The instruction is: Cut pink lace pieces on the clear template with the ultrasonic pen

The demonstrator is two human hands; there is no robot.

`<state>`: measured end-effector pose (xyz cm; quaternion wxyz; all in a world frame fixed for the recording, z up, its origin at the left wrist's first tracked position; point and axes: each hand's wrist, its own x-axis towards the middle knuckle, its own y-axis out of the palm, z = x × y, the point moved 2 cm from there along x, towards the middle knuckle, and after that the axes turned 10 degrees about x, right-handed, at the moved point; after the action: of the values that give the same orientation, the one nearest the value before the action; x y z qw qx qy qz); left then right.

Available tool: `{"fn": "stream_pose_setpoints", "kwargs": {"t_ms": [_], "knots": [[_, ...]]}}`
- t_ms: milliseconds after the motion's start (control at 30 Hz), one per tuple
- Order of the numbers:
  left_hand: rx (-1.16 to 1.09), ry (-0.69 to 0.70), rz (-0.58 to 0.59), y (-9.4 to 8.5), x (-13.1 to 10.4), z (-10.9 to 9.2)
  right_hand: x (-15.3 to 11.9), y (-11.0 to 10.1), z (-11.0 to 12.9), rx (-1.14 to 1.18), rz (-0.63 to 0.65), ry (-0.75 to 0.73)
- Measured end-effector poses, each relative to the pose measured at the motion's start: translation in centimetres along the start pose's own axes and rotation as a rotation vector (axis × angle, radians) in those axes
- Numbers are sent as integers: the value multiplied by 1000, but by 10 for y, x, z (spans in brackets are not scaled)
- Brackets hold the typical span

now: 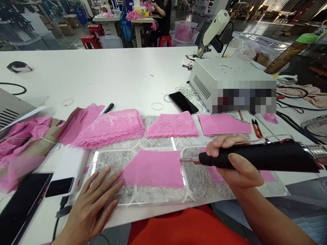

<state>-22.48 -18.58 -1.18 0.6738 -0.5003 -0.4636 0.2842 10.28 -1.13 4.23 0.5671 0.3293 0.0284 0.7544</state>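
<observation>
My left hand (98,200) lies flat with fingers spread, its fingertips at the left corner of a pink fabric piece (155,170) on the clear-covered, stone-patterned mat (114,163). In my right hand (237,163) is a black-handled tool (270,156), held level with its thin metal tip at the right edge of that piece. Part of another pink piece (216,174) shows beneath the tool. Behind them lie a lace stack (114,127), a smaller lace piece (173,125) and a plain pink piece (223,124).
A grey metal box (230,71) stands at the back right, a phone (183,102) beside it. Orange snips (257,128) lie near the tool. At left are a white device (68,166), a black tablet (22,200) and bundled pink fabric (25,139). Someone sits at a far table.
</observation>
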Motion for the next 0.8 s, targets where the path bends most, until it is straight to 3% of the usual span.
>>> {"fn": "stream_pose_setpoints", "kwargs": {"t_ms": [800], "knots": [[-4, -23, -10, 0, -2, 0, -3, -5, 8, -22, -11, 18]]}}
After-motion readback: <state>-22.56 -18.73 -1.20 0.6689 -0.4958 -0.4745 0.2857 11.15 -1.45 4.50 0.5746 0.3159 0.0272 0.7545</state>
